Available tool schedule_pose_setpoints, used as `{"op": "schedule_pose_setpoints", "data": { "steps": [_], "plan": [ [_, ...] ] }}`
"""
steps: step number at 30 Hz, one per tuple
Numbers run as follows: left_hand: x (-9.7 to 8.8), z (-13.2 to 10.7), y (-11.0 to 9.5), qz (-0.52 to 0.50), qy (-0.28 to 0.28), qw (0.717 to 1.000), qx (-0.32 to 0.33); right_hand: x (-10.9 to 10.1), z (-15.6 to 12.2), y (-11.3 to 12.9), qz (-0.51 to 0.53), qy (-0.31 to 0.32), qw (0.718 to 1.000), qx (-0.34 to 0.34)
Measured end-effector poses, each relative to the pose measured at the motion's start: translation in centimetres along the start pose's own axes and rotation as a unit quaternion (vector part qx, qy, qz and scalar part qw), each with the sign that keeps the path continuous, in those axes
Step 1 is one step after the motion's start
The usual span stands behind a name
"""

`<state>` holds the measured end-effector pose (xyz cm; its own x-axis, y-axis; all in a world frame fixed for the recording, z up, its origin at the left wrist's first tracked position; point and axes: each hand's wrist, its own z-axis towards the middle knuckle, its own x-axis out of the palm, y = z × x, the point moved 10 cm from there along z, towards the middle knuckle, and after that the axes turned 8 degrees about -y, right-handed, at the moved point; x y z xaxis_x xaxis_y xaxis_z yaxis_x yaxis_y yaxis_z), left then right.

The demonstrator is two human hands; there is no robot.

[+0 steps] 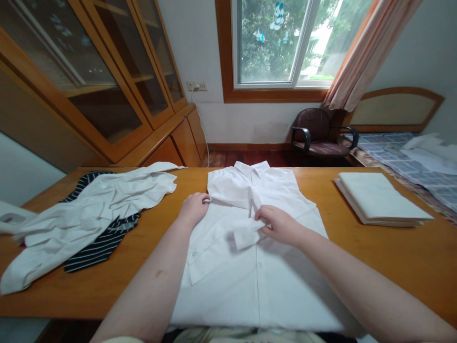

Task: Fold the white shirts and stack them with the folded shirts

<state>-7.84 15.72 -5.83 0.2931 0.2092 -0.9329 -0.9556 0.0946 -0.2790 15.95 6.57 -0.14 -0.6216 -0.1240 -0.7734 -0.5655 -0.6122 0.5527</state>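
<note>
Left hand (194,208): fingers curled closed, gripping a folded edge of the white shirt (257,276) at the shirt's left shoulder, just below the collar (254,169). Right hand (282,225): fingers and thumb pinched on the cuff (245,236) of a sleeve that is folded across the shirt's chest. The cuff sits near the middle of the shirt, between the two hands.

The white shirt lies flat, front up and buttoned. Its collar points away from the person and its hem reaches the near edge of the wooden table (392,252). Both forearms extend over the shirt's lower half.

Left of the shirt, apart from it: a crumpled white garment (89,214) lying on top of a dark striped garment (96,245). Right of the shirt, well apart: a neat stack of folded white cloth (378,197).

Beyond the shirt, off the table: a dark office chair (317,133) under a wood-framed window (278,43), with a pink curtain (360,52) at its right side. Beyond and left of the shirt: a glass-fronted wooden cabinet (107,81). Beyond and right of the shirt: a bed with a checked cover (403,159).
</note>
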Motion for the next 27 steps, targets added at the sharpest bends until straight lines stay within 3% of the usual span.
{"op": "schedule_pose_setpoints", "data": {
  "steps": [4,8,11,14,18,24,27],
  "plan": [
    [0.0,0.0,0.1,-0.006,-0.004,1.000,-0.002,-3.6,-2.7,-4.8,0.116,-0.084,0.983,0.112],
    [0.0,-0.1,0.2,-0.015,-0.005,1.000,-0.009,-5.9,-5.5,-10.6,0.237,-0.168,0.934,0.207],
    [-0.1,-0.1,0.3,-0.021,-0.003,1.000,-0.010,-6.6,-6.9,-13.2,0.261,-0.159,0.920,0.244],
    [-0.1,-0.1,0.4,-0.027,-0.002,1.000,-0.012,-6.5,-7.3,-12.9,0.283,-0.075,0.928,0.228],
    [-0.1,-0.1,0.3,-0.027,0.003,1.000,-0.010,-5.5,-7.7,-10.8,0.320,0.066,0.924,0.198],
    [0.1,0.0,0.6,-0.035,0.016,0.999,-0.008,-5.9,-8.2,-10.3,0.337,0.087,0.920,0.180],
    [0.1,0.0,0.8,-0.050,0.021,0.998,-0.012,-5.3,-8.7,-10.4,0.329,0.131,0.915,0.192]
  ]
}}
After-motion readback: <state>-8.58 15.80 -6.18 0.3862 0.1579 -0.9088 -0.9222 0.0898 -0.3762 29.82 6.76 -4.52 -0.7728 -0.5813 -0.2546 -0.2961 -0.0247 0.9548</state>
